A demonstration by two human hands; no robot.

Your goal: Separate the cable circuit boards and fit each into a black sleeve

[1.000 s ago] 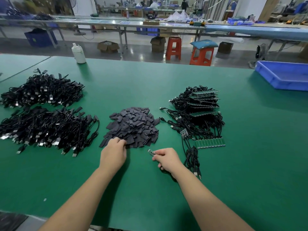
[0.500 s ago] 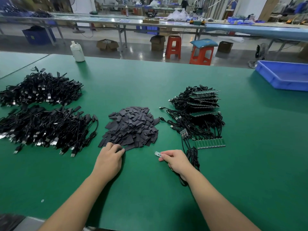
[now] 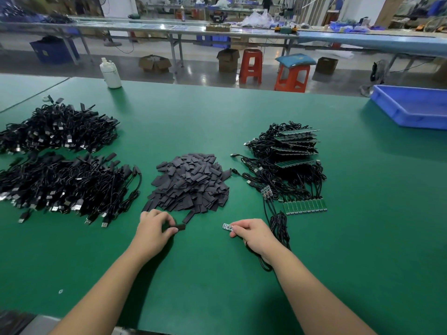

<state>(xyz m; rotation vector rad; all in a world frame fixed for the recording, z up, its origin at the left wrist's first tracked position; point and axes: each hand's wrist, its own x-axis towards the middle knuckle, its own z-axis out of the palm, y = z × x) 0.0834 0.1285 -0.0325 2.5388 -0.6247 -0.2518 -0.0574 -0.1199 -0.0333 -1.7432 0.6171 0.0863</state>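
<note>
The small circuit board [image 3: 227,226] sticks out leftward from the right hand [image 3: 251,234], pinched between thumb and curled fingers low over the green surface [image 3: 217,274], its black cable [image 3: 278,228] trailing under the wrist. Well apart to the left, the left hand [image 3: 153,229] pinches one black sleeve [image 3: 180,227] at its fingertips, just in front of the sleeve pile [image 3: 191,182]. Beyond the right hand lie a strip of joined boards [image 3: 305,206] and a stack of board panels with cables [image 3: 287,151]; heaps of finished cables [image 3: 60,165] sit far left, with a blue tray [image 3: 411,106] and a white bottle [image 3: 110,73] at the far edges.

Likely trouble: the sleeve looks flat, so its mouth may stay closed and the board's corner could snag or buckle it; pinched only at the tip, the sleeve could also slip or twist on contact. A tug from the tangled cable might pull the board off line.

No writing or brand is readable anywhere
</note>
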